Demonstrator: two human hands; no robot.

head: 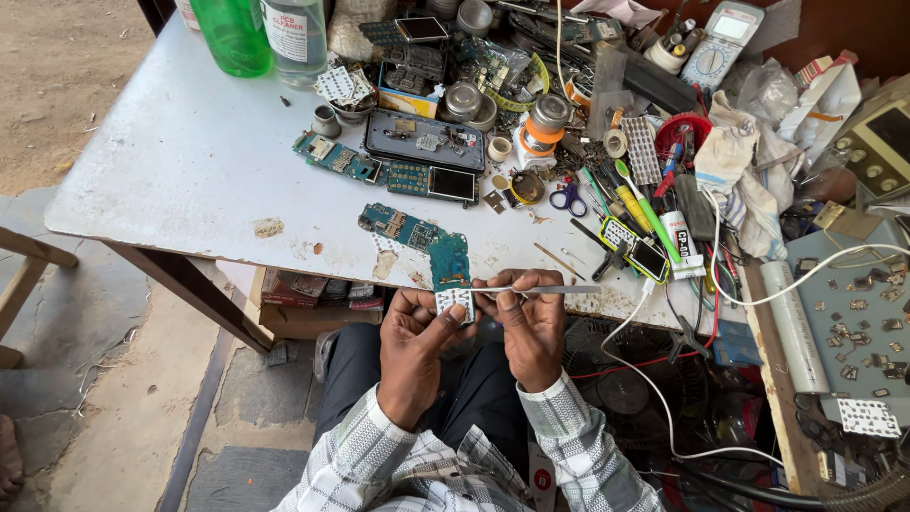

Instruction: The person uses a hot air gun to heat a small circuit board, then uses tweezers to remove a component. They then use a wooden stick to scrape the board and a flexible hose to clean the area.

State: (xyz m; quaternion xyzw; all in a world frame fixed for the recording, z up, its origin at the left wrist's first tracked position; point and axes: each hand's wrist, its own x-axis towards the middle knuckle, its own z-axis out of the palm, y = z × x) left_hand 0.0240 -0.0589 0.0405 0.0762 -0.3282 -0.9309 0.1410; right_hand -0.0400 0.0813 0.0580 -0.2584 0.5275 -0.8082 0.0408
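The white surface [190, 161] takes up most of what I see, its right half buried under repair clutter while the left lies scuffed and stained. At the back stand a green bottle [234, 36] and a clear bottle [294, 33] beside it, and further right a grey multimeter [722, 40]. Nearer the middle lies an opened phone body [424, 139] with a teal circuit board [336, 157] just to its left, and a pair of blue-handled scissors [568, 199] rests off to the right. Close to the front edge sits a second teal circuit board [422, 239], its lower end reaching toward the person's hands. The left hand [414, 327] is curled closed, thumb and fingers pinching a small white keypad piece [455, 301] held just off the edge of the surface, over the lap. The right hand [534, 327] is also closed, gripping slim metal tweezers [542, 289] that lie level, with their tip at the keypad piece. Judging by this, the phone is already stripped into parts and the fine work on the keypad piece is under way; nothing looks reassembled yet, so refitting appears to remain.
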